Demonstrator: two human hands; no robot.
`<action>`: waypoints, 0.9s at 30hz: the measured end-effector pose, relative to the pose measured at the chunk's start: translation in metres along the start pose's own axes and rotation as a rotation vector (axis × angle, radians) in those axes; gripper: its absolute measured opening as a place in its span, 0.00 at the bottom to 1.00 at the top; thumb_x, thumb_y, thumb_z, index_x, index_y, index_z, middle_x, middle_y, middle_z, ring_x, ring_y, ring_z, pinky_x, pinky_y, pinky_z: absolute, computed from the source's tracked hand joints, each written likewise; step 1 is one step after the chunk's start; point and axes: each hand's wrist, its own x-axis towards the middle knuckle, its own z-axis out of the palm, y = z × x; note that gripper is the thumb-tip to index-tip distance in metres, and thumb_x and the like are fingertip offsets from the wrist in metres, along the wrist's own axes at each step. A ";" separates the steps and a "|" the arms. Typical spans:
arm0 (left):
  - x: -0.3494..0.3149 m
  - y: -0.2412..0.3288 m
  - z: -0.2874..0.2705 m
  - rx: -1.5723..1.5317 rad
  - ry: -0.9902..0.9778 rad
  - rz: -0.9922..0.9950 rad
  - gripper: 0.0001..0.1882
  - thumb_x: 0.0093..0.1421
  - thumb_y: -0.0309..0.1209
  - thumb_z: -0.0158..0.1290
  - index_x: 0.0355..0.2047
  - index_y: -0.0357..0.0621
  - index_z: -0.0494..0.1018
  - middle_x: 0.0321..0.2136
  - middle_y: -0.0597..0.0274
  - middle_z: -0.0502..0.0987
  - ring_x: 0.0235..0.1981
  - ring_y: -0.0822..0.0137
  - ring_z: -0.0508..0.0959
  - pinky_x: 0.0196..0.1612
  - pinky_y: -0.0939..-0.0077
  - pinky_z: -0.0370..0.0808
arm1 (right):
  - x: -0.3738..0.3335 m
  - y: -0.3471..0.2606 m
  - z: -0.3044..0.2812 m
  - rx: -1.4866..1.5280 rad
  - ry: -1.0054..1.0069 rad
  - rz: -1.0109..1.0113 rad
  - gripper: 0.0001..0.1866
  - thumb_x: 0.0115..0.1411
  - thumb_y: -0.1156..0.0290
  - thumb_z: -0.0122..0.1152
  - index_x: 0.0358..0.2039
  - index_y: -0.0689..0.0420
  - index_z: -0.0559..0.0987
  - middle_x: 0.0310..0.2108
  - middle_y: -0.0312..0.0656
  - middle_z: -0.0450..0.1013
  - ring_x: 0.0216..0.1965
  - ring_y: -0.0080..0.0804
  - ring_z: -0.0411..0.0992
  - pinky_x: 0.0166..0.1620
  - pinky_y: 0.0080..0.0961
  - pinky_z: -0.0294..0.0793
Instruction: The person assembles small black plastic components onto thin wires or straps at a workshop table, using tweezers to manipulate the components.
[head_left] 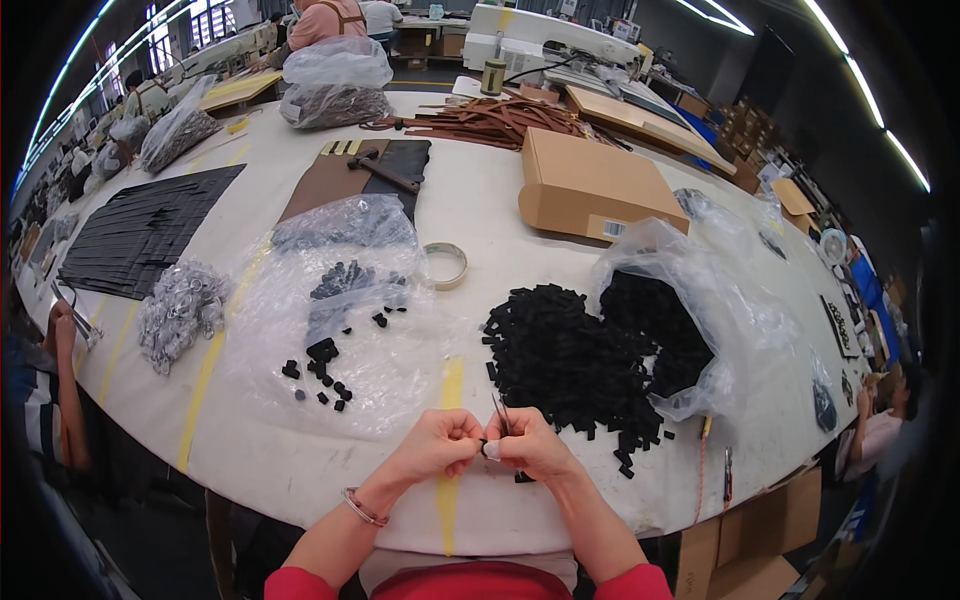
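Note:
My left hand (445, 442) and my right hand (532, 445) meet at the near edge of the table, fingers pinched. Between the fingertips is a small black piece (484, 443), mostly hidden. A thin dark tool with two points, like tweezers or small snips (502, 412), sticks up from my right hand. Something white (491, 451) covers a fingertip there. Just beyond lies a big heap of short black fabric pieces (555, 355), partly spilling from a clear plastic bag (740, 310). To the left, a flattened plastic bag (270, 340) carries several finished-looking small black rolls (322, 350).
A tape roll (446, 267), a hammer (388, 172) on brown and black sheets, and a cardboard box (595, 180) stand farther back. Metal rings (180, 312) and black strips (150, 230) lie left. A small tool (728, 475) lies right. People sit at both sides.

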 end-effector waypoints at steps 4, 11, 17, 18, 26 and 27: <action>0.004 -0.014 0.011 0.502 0.193 0.372 0.02 0.46 0.22 0.49 0.21 0.37 0.66 0.11 0.65 0.68 0.12 0.73 0.70 0.14 0.81 0.65 | 0.004 0.012 0.004 -0.348 0.235 -0.238 0.05 0.39 0.78 0.56 0.16 0.60 0.68 0.11 0.29 0.62 0.13 0.12 0.56 0.16 0.11 0.50; 0.014 -0.026 0.020 0.960 0.373 0.905 0.04 0.44 0.22 0.49 0.22 0.39 0.65 0.15 0.56 0.68 0.15 0.60 0.71 0.18 0.71 0.67 | 0.006 0.015 0.017 -0.906 0.552 -0.617 0.04 0.40 0.79 0.51 0.19 0.62 0.67 0.10 0.37 0.62 0.12 0.18 0.58 0.17 0.18 0.56; 0.007 -0.016 0.007 0.229 0.257 0.352 0.03 0.48 0.20 0.44 0.26 0.38 0.64 0.18 0.64 0.68 0.14 0.74 0.69 0.15 0.82 0.64 | -0.020 -0.019 0.029 -0.824 0.323 -0.328 0.07 0.49 0.73 0.51 0.28 0.61 0.68 0.15 0.41 0.65 0.16 0.30 0.63 0.21 0.24 0.61; 0.008 -0.012 0.007 -0.110 0.214 0.219 0.05 0.49 0.18 0.42 0.28 0.38 0.65 0.18 0.66 0.68 0.14 0.76 0.68 0.14 0.86 0.63 | -0.026 -0.026 0.030 -0.814 0.277 -0.122 0.08 0.52 0.70 0.50 0.30 0.61 0.68 0.17 0.46 0.67 0.18 0.40 0.67 0.24 0.29 0.63; 0.010 -0.011 0.000 -0.558 -0.040 -0.007 0.08 0.50 0.21 0.39 0.32 0.37 0.66 0.16 0.63 0.67 0.11 0.74 0.67 0.10 0.86 0.59 | -0.028 -0.007 0.013 -0.827 0.230 -0.175 0.11 0.56 0.65 0.47 0.31 0.61 0.70 0.15 0.38 0.66 0.17 0.24 0.64 0.23 0.22 0.62; 0.010 -0.012 -0.001 -0.583 -0.059 -0.018 0.09 0.50 0.22 0.39 0.32 0.37 0.66 0.15 0.62 0.67 0.10 0.73 0.67 0.10 0.86 0.59 | -0.027 -0.007 0.014 -0.753 0.240 -0.100 0.11 0.55 0.66 0.48 0.32 0.60 0.70 0.15 0.37 0.66 0.17 0.21 0.63 0.23 0.20 0.62</action>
